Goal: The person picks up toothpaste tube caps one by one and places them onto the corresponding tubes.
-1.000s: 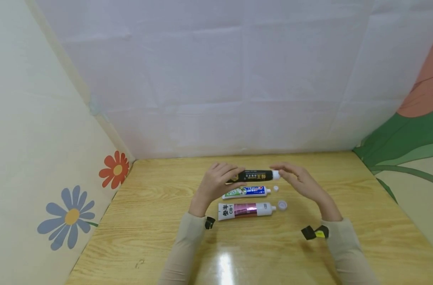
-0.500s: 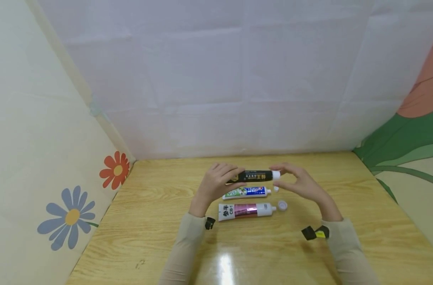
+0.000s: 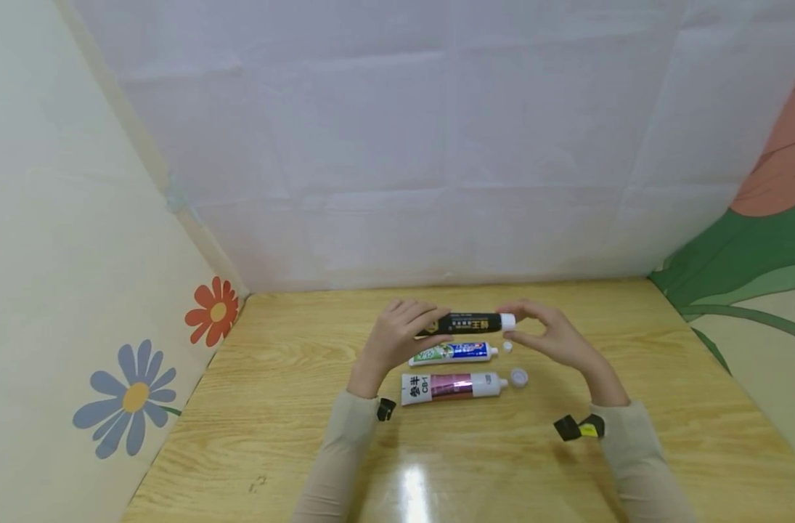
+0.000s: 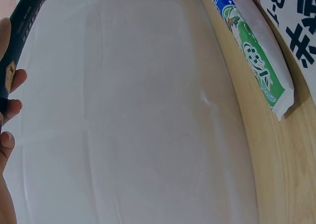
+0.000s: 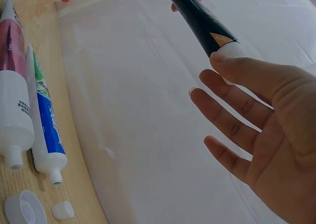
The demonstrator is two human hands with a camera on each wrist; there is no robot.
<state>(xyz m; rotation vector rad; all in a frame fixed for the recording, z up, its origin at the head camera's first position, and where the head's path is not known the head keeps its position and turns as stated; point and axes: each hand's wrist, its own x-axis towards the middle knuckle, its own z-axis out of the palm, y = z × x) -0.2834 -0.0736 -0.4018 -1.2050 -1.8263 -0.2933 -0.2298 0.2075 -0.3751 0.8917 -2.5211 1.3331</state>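
My left hand [image 3: 397, 335] grips a black toothpaste tube [image 3: 470, 322] with gold lettering, held level above the table. On the tube's right end is a white cap [image 3: 507, 322], which my right hand [image 3: 555, 338] pinches between thumb and forefinger. The right wrist view shows the thumb [image 5: 244, 71] against this cap [image 5: 231, 51], the other fingers spread apart. Below the black tube lie a green and blue toothpaste tube [image 3: 454, 352] and a white and pink toothpaste tube [image 3: 451, 387], both uncapped. In the left wrist view the black tube [image 4: 24, 23] is partly cut off.
A small white cap [image 3: 507, 346] lies by the nozzle of the green and blue tube. A larger white cap [image 3: 518, 376] sits near the nozzle of the white and pink one. The wooden table [image 3: 273, 407] meets a white cloth wall [image 3: 371, 181] behind.
My right thumb has shifted down along the near side of the cap, and the fingers stand wider than a second ago. The left hand and the black tube stay in place.
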